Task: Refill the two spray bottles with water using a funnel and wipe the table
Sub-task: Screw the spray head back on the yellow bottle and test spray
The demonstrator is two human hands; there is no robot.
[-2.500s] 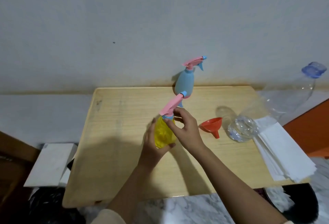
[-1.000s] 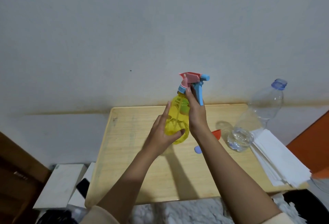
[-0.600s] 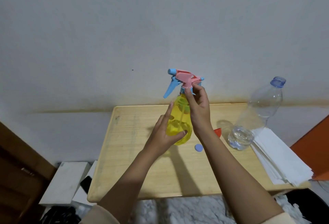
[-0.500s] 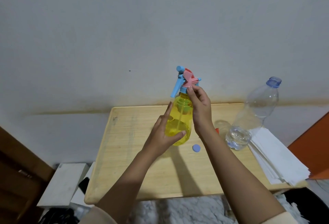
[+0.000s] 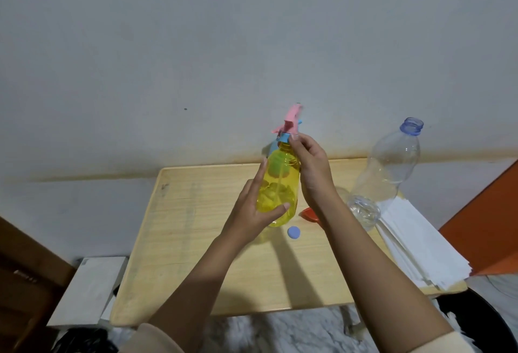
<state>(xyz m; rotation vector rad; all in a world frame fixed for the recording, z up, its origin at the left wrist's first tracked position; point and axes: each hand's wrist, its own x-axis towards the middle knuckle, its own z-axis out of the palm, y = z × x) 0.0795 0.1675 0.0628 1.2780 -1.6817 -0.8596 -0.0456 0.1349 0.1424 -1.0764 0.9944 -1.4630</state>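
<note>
A yellow spray bottle (image 5: 280,184) is held up above the wooden table (image 5: 196,240). My left hand (image 5: 252,212) grips its lower body from the left, thumb across the front. My right hand (image 5: 311,167) pinches the blue collar under the pink spray head (image 5: 290,122). Behind my right wrist a red funnel (image 5: 308,215) lies on the table, mostly hidden. A clear water bottle (image 5: 386,167) with its cap off stands at the right, a little water in its base. Its blue cap (image 5: 293,232) lies on the table. The blue spray bottle is hidden behind the yellow one.
A stack of white paper towels (image 5: 420,246) lies along the table's right edge. An orange panel (image 5: 487,226) stands to the right. A white box (image 5: 89,291) sits low at the left. The wall runs right behind the table.
The yellow bottle was lifted off the table. My right hand has been turning the spray head, whose nozzle swung from right, to left, to pointing away. The water bottle's cap now lies on the table.
</note>
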